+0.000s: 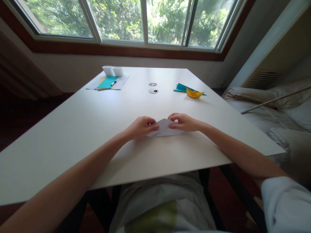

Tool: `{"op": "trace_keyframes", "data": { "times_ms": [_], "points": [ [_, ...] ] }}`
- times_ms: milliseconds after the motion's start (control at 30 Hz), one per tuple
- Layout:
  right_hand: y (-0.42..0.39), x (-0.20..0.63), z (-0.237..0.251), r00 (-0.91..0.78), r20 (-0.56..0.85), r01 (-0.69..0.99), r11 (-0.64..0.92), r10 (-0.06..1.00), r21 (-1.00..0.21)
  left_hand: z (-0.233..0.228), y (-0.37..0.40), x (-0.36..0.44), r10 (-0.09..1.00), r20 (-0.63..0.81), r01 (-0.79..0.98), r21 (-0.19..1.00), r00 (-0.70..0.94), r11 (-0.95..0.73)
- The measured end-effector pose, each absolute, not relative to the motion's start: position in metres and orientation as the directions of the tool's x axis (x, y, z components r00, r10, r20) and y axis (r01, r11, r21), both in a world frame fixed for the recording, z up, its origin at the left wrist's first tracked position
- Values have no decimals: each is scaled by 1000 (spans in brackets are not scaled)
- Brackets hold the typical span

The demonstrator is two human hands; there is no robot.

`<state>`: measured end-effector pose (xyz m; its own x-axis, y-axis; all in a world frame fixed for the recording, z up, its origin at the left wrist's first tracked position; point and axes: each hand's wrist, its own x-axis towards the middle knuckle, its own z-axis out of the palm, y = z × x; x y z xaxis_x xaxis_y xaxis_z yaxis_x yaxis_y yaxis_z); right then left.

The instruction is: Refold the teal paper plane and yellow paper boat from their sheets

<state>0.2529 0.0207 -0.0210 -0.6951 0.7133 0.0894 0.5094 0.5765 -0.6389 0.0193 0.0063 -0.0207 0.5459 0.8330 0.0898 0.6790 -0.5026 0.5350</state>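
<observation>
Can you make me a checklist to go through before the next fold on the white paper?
1. Both hands on the paper: ok. The left hand and right hand pinch the folded white paper from either side.
2. Paper resting on the table: ok, its lower edge lies on the white top.
3. Room around the paper: ok, bare tabletop on all sides of it.
4. Edges lined up neatly: cannot tell, the fingers hide the corners.
5. Other things out of the way: ok. The yellow paper boat and teal paper lie far right; the pen lies on the paper stack far left.
</observation>
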Motion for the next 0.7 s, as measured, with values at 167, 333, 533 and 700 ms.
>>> {"op": "trace_keyframes", "data": {
  "times_ms": [167, 333, 533, 700],
  "points": [
    [23, 250, -27, -652, 100, 592, 588, 751, -551, -26, 10, 21, 842, 141, 700, 493, 521, -516],
    [27, 249, -32, -652, 159, 594, 629, 742, -501, -28, 13, 22, 850, 169, 708, 486, 499, -512],
    [28, 247, -35, -644, 188, 573, 631, 741, -523, -29, 15, 24, 856, 153, 686, 537, 494, -492],
    [26, 249, -35, -683, 245, 494, 682, 688, -538, -34, 18, 20, 803, 213, 623, 533, 556, -573]
  ]
}}
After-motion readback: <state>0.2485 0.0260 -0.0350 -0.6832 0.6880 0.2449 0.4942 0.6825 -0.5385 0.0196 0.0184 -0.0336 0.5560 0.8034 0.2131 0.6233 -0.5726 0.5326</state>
